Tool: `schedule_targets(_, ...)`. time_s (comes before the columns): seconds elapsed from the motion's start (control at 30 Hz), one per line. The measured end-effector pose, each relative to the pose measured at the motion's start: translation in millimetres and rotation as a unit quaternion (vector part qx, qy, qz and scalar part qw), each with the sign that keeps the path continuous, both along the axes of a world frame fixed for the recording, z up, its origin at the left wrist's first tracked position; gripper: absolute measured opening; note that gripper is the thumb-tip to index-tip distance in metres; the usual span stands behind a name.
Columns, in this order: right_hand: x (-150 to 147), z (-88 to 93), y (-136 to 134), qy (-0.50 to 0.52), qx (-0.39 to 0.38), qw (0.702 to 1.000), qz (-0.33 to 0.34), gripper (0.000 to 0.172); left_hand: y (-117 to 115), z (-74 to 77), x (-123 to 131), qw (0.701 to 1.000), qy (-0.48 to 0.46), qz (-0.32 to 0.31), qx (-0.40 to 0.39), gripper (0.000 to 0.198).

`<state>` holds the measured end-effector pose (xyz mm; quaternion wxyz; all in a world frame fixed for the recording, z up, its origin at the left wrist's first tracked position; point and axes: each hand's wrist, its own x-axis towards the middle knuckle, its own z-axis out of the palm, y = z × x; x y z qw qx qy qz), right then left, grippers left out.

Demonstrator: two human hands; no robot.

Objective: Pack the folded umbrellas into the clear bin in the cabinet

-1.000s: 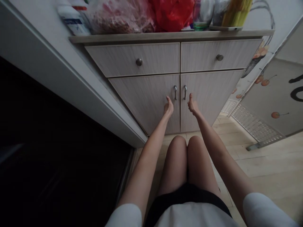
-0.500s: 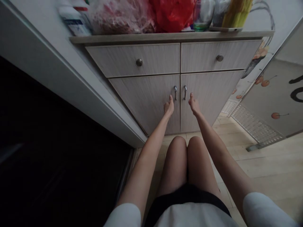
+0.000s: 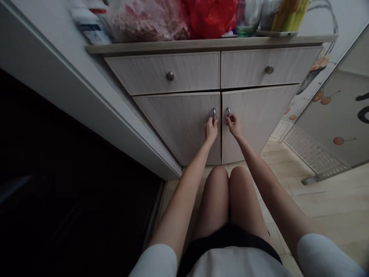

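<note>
My left hand (image 3: 211,130) grips the lower part of a metal door handle (image 3: 214,111) on the left cabinet door (image 3: 178,119). With its fingers closed, my right hand (image 3: 234,125) holds the matching handle (image 3: 228,110) on the right cabinet door (image 3: 259,111). Both doors stand slightly ajar; a narrow dark gap shows between them and under the drawers. The cabinet's inside is hidden. Above the doors are two shut drawers with round knobs, the left drawer (image 3: 144,71) and the right drawer (image 3: 291,61).
On the cabinet top (image 3: 201,45) stand white bottles (image 3: 93,29), a clear plastic bag (image 3: 147,21), a red bag (image 3: 211,17), a glass (image 3: 248,19) and a yellow item (image 3: 290,15). A cherry-printed screen (image 3: 325,123) is at the right. A wall edge (image 3: 115,127) borders the left.
Both hands have moved onto the handles and their fingers have closed around them. The two doors have come slightly outward, opening a thin gap.
</note>
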<state>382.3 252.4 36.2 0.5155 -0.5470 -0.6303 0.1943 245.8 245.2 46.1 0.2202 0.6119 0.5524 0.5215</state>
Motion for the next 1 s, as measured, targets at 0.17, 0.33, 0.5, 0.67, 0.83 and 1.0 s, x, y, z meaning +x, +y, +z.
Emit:
schedule_targets(0.17, 19, -5.3, -57, 0.021, 0.056, 0.998, -0.005, 0.042, -57, -13.1, -19, 0.999, 0.001, 0.006, 0.044, 0.01)
schedule_targets(0.33, 45, -9.1, -114, 0.004, 0.102, 0.994, -0.049, 0.043, -122, -29.8, -53, 0.996, -0.013, 0.051, 0.075, 0.015)
schedule_targets(0.5, 75, -19.6, -165, -0.024, 0.102, 0.989, -0.108, 0.039, -171, -49.6, -94, 0.991, -0.027, 0.109, 0.07, 0.031)
schedule_targets(0.67, 110, -23.7, -212, -0.032, 0.093, 0.98, -0.174, 0.038, -203, -64.4, -132, 0.972, -0.058, 0.203, 0.108, 0.04)
schedule_targets(0.83, 146, -28.4, -241, -0.039, 0.08, 0.964, -0.249, 0.036, -226, -72.5, -175, 0.928, -0.051, 0.334, 0.156, 0.032)
schedule_targets(1.0, 178, -37.3, -256, 0.053, 0.107, 0.937, -0.328, 0.046, -237, -75.1, -226, 0.881, -0.038, 0.432, 0.19, 0.03)
